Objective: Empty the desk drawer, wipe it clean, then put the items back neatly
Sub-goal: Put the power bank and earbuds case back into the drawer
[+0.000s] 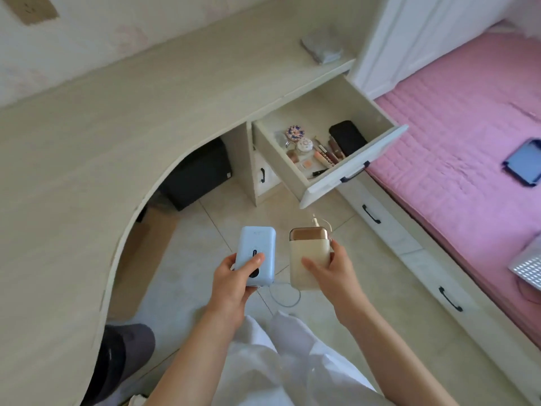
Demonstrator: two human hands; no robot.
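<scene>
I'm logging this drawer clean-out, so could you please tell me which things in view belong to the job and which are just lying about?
Job:
drawer, open
small cosmetics in it
black case in it
blue power bank, in left hand
beige power bank, in right hand
grey cloth on desk, probably for wiping

Lying about:
tablet on pink bed
black box under desk

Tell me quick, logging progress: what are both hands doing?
Left hand: holding the blue power bank.
Right hand: holding the beige power bank.
</scene>
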